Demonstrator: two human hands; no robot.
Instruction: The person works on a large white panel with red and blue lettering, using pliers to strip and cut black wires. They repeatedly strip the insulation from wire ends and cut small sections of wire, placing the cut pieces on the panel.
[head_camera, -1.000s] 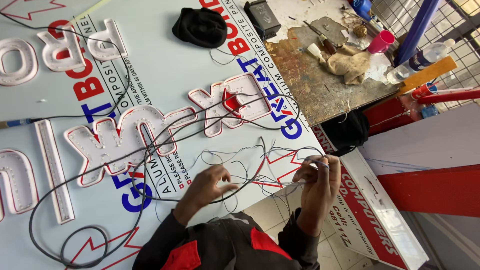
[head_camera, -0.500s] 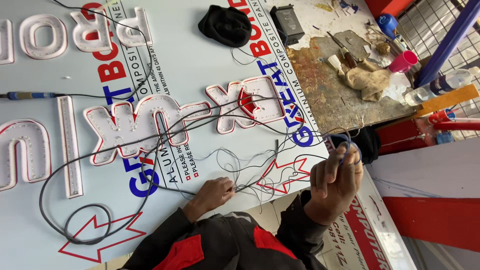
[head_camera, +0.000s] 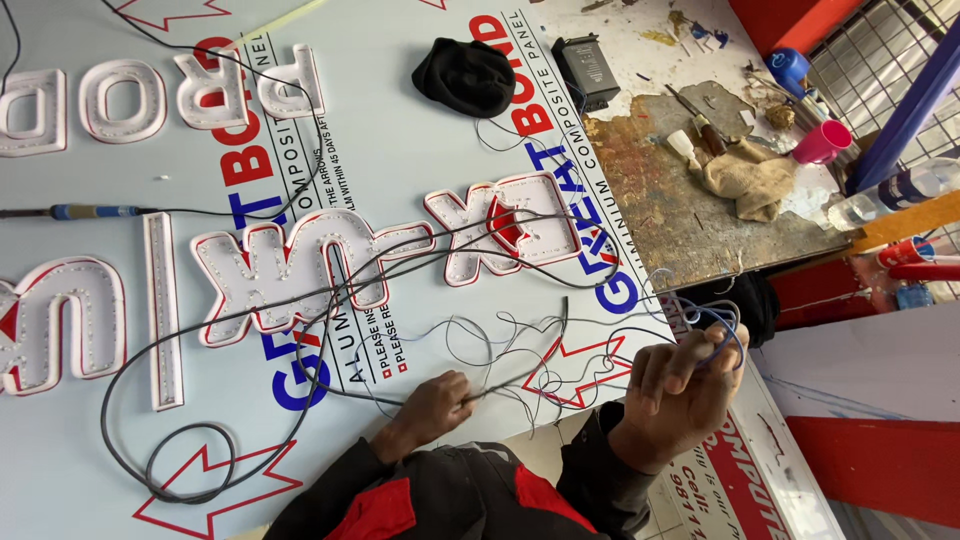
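Note:
My left hand (head_camera: 432, 408) rests on the white printed panel (head_camera: 400, 150) and pinches a bundle of thin wires (head_camera: 500, 350) that fan out over it. My right hand (head_camera: 685, 385) is raised near the panel's edge, fingers closed around a small coil of thin blue and white wire (head_camera: 715, 325). White channel letters with rows of small lights (head_camera: 290, 275) lie on the panel just beyond my hands. A thick black cable (head_camera: 190, 465) loops across them and curls at the lower left.
A black cloth (head_camera: 465, 75) and a black box (head_camera: 587, 65) lie at the far side. A worn wooden bench (head_camera: 690, 215) holds a rag (head_camera: 745, 180), tools, a pink cup (head_camera: 822, 142) and a plastic bottle (head_camera: 890, 195). A soldering iron (head_camera: 85, 212) lies left.
My right hand has risen and drawn the thin wire into a coil near the panel's edge. My left hand stays on the wire bundle. The view has shifted slightly.

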